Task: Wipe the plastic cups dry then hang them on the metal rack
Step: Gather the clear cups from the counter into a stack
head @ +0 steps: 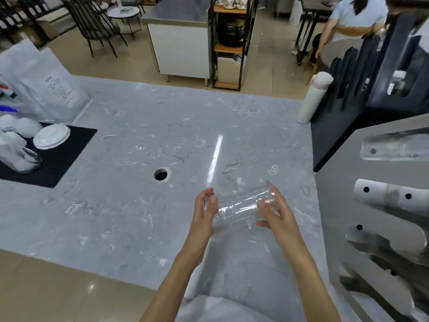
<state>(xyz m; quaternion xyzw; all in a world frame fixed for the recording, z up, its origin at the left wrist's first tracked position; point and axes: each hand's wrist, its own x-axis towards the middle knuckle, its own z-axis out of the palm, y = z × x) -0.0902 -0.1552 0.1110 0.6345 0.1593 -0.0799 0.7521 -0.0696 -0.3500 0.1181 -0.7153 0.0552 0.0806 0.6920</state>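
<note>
The cup (239, 208) lies on its side in the air, held between both hands just above the counter (139, 205). Each end is taken by one hand, which probably leaves the clear wall free to be turned and checked for wet. Which end is the mouth I cannot tell through the glare.

The left hand (205, 211) is closed on the cup's left end, with the fingers curled over the top and the thumb on the near side. The right hand (276, 213) grips the other end, thumb pressed on the near wall and fingers wrapped round the far side. Neither hand is slack, and neither holds anything else. No cloth shows in either hand or near them.

The rack (336, 182) stands upright just right of the right hand, its prongs pointing out, so hanging would need only a short reach that way. One prong up high seems to carry a clear cup already, though reflections blur it.

Far to the left of the left hand, more cups (21, 156) wait on a black mat (58, 168). Ahead of that hand is a round hole (160, 174) in the counter.
</note>
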